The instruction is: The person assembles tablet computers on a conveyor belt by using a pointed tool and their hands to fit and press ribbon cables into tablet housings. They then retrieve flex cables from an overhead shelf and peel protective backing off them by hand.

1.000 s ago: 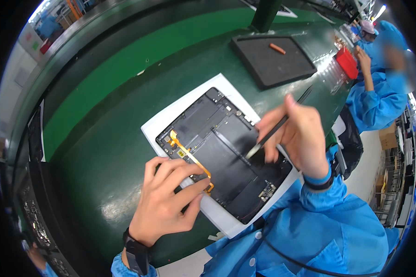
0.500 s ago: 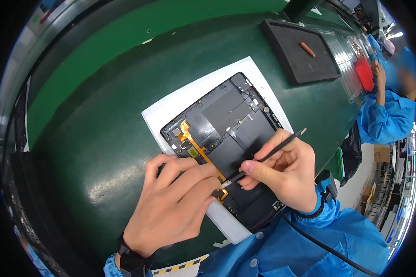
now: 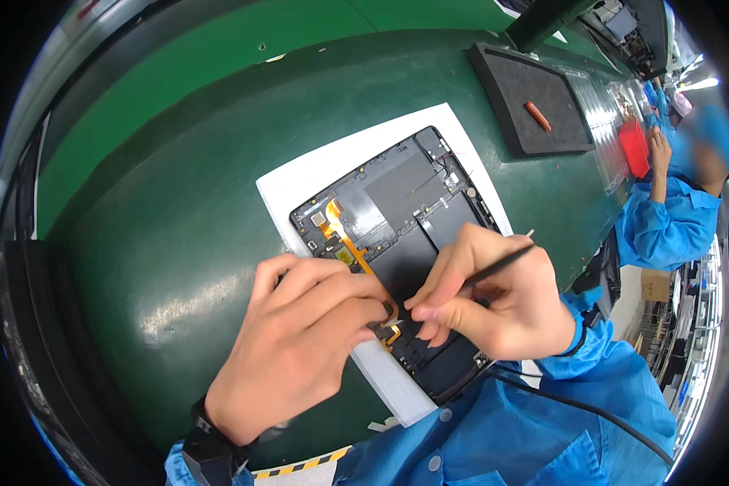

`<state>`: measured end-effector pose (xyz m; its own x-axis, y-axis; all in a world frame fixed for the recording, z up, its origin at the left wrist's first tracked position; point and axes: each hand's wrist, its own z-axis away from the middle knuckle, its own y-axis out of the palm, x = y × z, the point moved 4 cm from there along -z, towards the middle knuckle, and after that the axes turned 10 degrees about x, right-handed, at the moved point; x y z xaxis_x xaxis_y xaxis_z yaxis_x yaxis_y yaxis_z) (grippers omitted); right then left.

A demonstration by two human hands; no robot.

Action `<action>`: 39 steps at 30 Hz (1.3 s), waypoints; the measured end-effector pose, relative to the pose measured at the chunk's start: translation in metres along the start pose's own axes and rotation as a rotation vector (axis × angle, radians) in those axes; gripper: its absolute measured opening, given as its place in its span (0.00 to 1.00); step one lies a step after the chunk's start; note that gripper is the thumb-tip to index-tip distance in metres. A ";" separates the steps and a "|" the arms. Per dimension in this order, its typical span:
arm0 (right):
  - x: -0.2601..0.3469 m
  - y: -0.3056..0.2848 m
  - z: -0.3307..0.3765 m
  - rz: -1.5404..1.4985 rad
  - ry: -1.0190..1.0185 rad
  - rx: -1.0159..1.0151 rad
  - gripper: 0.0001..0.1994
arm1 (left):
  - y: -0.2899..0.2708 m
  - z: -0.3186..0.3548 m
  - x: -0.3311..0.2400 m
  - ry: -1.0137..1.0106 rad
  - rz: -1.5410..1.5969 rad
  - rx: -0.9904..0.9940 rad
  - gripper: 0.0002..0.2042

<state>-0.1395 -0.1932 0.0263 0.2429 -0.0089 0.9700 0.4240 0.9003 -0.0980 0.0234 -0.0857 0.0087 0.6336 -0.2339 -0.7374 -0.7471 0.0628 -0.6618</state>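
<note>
An opened black tablet housing lies inner side up, tilted, on a white sheet. An orange flex cable runs down its left part toward my fingers. My left hand rests over the housing's lower left edge, its fingers bent and pressed together by the cable's lower end; what they pinch is hidden. In a pen grip, my right hand holds a thin black stick tool above the housing. Its fingertips are close to my left fingertips, and they cover the tool's lower part.
A black foam tray with a reddish-brown cylindrical piece sits at the far right of the green table. Beyond it are clear plastic trays and a red bin. A co-worker in blue sits at right. A black cord crosses my lap.
My right hand has moved left and slightly nearer, closer to my left fingertips, with the stick tool's lower part now covered. My left hand stays at the housing's edge. The view has shifted slightly.
</note>
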 end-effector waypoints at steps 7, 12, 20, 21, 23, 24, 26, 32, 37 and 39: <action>0.039 0.014 0.001 0.638 -0.389 0.386 0.06 | -0.001 0.007 0.002 0.021 0.017 -0.035 0.12; 0.031 0.017 0.010 0.570 -0.380 0.244 0.07 | -0.001 0.009 0.005 0.025 0.010 -0.062 0.12; -0.019 0.006 0.022 -0.349 0.047 -0.205 0.08 | 0.000 0.002 0.001 0.029 -0.021 -0.017 0.14; -0.016 0.000 0.026 -0.350 0.015 -0.218 0.09 | 0.000 0.002 0.001 0.035 0.002 -0.113 0.11; -0.006 -0.022 0.034 -0.329 -0.092 -0.311 0.10 | -0.005 0.006 -0.005 0.030 0.004 -0.201 0.09; -0.003 -0.039 0.035 -0.239 -0.099 -0.359 0.10 | -0.010 0.008 -0.003 -0.101 -0.195 -0.252 0.08; 0.003 -0.068 0.023 -0.149 -0.131 -0.355 0.09 | -0.011 0.010 0.000 -0.294 -0.477 -0.340 0.13; -0.018 -0.080 -0.048 -0.253 -0.092 -0.090 0.09 | 0.026 -0.001 -0.036 -0.580 -0.530 -0.181 0.12; -0.031 -0.073 -0.049 -0.241 -0.136 -0.067 0.08 | 0.025 -0.015 -0.048 -0.789 -0.302 -0.135 0.13; -0.034 -0.074 -0.048 -0.351 -0.147 -0.084 0.08 | 0.026 -0.014 -0.043 -1.033 0.002 -0.235 0.14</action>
<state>-0.1376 -0.2808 -0.0102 -0.0548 -0.2420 0.9687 0.5302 0.8151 0.2336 -0.0261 -0.0871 0.0249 0.4131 0.7117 -0.5682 -0.6985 -0.1528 -0.6991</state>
